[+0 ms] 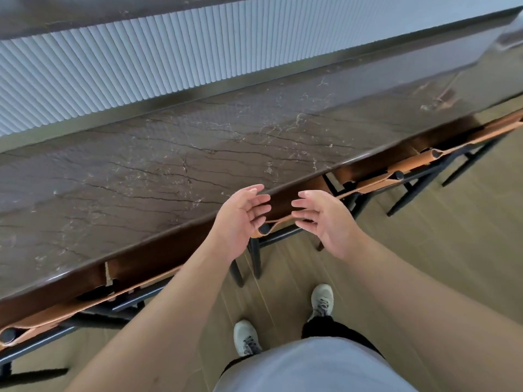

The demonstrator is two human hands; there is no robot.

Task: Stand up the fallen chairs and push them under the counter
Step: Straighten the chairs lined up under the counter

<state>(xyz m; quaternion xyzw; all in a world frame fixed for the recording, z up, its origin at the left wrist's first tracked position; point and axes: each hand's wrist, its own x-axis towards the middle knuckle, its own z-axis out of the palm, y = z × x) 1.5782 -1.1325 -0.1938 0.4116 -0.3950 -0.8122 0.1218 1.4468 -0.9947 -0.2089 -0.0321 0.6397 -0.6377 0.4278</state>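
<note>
Bare forearms reach forward from a person in a grey shirt, standing in pale sneakers (246,336) on a wood floor (424,250). At far left, a tan-backed, black-framed left chair (56,315) stands upright, tucked under the dark marble counter (169,171). At center, the left hand (240,219) and right hand (325,219) hover with fingers spread and relaxed, holding nothing, on either side of the middle chair (264,230), whose seat sits beneath the counter edge. To the right, two more chairs (410,168) stand upright along the counter. A ribbed white panel (141,60) runs behind it.
</note>
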